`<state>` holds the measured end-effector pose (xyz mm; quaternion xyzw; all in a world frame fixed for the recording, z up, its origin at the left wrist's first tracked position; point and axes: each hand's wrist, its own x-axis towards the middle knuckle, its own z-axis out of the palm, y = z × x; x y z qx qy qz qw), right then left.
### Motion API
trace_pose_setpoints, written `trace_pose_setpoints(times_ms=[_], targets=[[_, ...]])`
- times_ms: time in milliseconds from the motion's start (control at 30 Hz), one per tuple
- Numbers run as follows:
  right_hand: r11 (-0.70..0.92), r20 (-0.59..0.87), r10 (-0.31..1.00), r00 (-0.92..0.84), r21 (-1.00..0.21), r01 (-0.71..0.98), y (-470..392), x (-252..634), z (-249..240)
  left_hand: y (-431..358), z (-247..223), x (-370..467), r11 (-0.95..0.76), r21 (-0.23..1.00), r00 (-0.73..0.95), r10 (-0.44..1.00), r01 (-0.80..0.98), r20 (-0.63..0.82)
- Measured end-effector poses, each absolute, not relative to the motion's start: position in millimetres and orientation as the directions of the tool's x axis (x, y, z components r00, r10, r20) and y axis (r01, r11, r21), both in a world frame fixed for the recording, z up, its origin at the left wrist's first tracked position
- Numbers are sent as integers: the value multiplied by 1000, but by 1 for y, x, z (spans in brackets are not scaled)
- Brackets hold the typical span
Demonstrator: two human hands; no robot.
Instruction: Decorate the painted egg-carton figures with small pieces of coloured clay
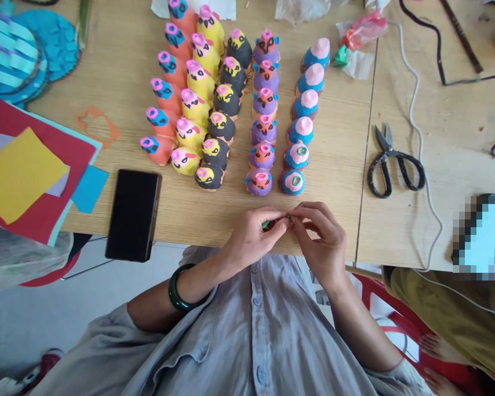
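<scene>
The left hand (256, 231) and right hand (322, 236) are meeting at the fingertips, pinching green modelling clay (265, 224) over the wooden table (193, 220), near its front edge. They are probably shaping it; the next move seems to be calling for light, exact pressure.

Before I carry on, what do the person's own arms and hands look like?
Both hands are bare, with no glove or ring showing: the left hand and the right hand. A smooth, rounded, dark green bangle circles the left forearm; none shows on the right. The loose grey sleeves end around the elbows, leaving both forearms uncovered.
</scene>
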<state>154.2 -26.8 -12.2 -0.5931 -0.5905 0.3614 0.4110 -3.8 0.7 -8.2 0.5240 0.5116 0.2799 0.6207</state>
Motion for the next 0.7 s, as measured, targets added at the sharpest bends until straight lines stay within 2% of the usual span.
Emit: trace_pose_setpoints(times_ms=[100,233,300,467,700], targets=[[5,17,999,31,-933,360,-26,156,-12,2,-8,-5,332,928,333,867,168,-370],[-141,-133,989,56,-977,162,-27,156,-13,1,-12,-5,442,893,323,836,84,-444],[-180,-170,981,91,-977,115,-29,156,-13,0,-12,-4,525,851,299,812,-1,-501],[-90,-60,988,141,-973,215,-30,155,-12,1,-10,-1,637,752,314,759,-172,-571],[-15,38,990,139,-930,368,-28,153,-12,-1,-9,0,653,728,323,749,-209,-579]])
